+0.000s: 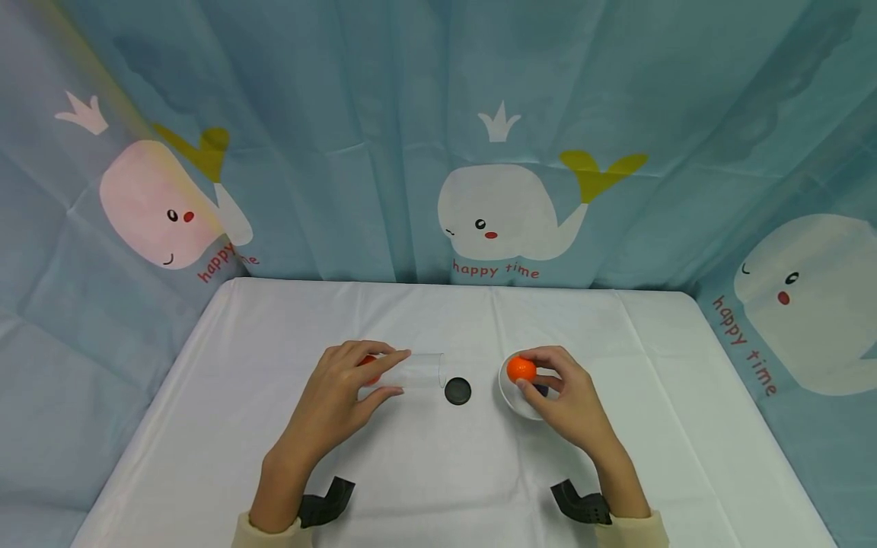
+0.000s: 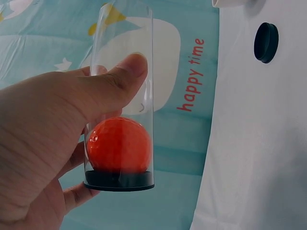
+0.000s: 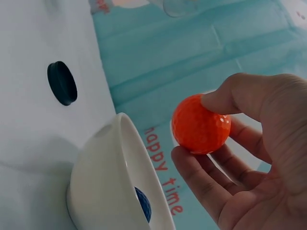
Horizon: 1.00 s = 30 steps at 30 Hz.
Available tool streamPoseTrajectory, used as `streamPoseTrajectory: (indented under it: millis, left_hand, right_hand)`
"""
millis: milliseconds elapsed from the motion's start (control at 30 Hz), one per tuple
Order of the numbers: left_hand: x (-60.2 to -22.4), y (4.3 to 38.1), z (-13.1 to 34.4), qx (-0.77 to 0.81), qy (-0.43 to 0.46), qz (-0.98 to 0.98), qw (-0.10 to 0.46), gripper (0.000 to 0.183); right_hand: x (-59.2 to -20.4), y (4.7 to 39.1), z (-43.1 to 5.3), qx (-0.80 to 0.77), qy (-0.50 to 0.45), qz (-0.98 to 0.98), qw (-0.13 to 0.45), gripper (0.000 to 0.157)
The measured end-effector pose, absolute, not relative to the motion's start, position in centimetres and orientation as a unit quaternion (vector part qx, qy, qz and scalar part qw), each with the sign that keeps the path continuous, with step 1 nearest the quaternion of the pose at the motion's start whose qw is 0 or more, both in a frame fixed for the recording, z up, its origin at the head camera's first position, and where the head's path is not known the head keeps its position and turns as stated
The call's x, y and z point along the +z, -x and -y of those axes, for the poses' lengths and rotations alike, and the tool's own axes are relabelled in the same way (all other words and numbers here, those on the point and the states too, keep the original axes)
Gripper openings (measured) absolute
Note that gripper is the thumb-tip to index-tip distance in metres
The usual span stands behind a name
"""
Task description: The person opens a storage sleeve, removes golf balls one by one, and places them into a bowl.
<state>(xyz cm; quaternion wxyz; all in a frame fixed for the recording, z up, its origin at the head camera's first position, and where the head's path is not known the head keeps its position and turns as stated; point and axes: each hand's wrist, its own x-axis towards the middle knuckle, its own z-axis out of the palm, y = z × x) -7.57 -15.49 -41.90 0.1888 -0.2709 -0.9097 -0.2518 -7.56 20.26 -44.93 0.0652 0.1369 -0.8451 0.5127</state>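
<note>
My left hand (image 1: 345, 386) grips a clear plastic tube (image 2: 125, 96) between thumb and fingers. An orange golf ball (image 2: 119, 145) sits inside at the end closed by a black cap. The tube's other end has no cap on it and points right in the head view. Over a white bowl (image 3: 103, 177), my right hand (image 1: 563, 388) pinches a second orange golf ball (image 3: 201, 124) between thumb and fingers. Inside the bowl lies a dark blue golf ball (image 3: 143, 204), partly hidden by the rim.
A loose black cap (image 1: 457, 391) lies on the white-covered table (image 1: 438, 472) between the tube and the bowl. Behind the table hangs a blue curtain (image 1: 384, 152) with whale prints. Black straps (image 1: 327, 502) are on both wrists.
</note>
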Motion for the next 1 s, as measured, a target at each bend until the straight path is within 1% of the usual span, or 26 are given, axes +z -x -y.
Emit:
streamPoseTrajectory:
  millis: [333, 633, 1000]
  left_hand:
    - [-42.01, 7.57, 15.56, -0.25, 0.272, 0.909, 0.19, 0.059]
    - [-42.08, 7.51, 15.55, -0.256, 0.273, 0.908, 0.19, 0.06]
    - [-41.91, 7.54, 15.45, -0.253, 0.274, 0.909, 0.189, 0.06]
  right_hand:
    - [-45.19, 7.48, -20.02, 0.447, -0.171, 0.872, 0.102, 0.044]
    - [-45.22, 7.39, -19.73, 0.405, -0.163, 0.895, 0.089, 0.042]
    - [-45.2, 7.37, -19.76, 0.376, -0.167, 0.907, 0.093, 0.039]
